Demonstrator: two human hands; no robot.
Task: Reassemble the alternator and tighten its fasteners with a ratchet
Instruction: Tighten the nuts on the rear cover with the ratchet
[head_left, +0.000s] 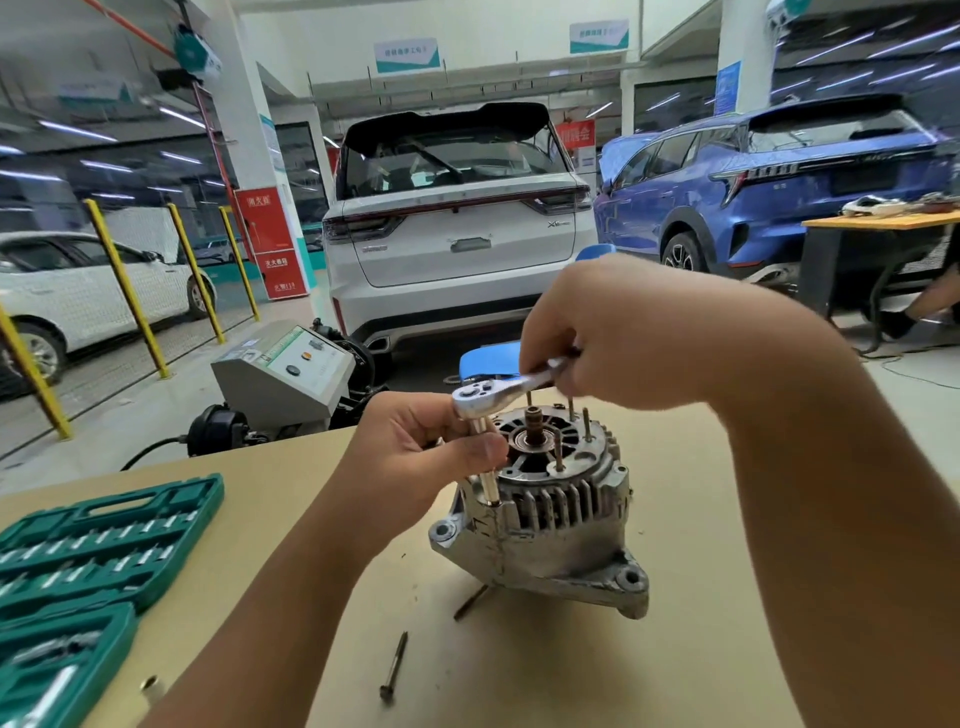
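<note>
Hands both grip: left hand (415, 447) pinches the extension (487, 467) straight at the alternator's (550, 514) nine o'clock while right hand (623, 338) should swing the ratchet (506, 391) slowly.

Alternator (545, 514) sat on the table (701, 597), roughly centre, shaft end up. Ratchet (511, 387) was above its top left edge, with the extension (487, 467) running down from the ratchet head to the housing rim. Left hand (415, 457) pinched the extension from the left; right hand (623, 332) gripped the ratchet handle above and behind the alternator. One loose bolt (393, 667) lay on the table in front of the alternator, a second (470, 603) partly under its front left edge. Socket set case (88, 566) lay open at the table's left edge. Behind the table on the floor: a machine cabinet (283, 376) to the left, a car (457, 223) straight behind.
</note>
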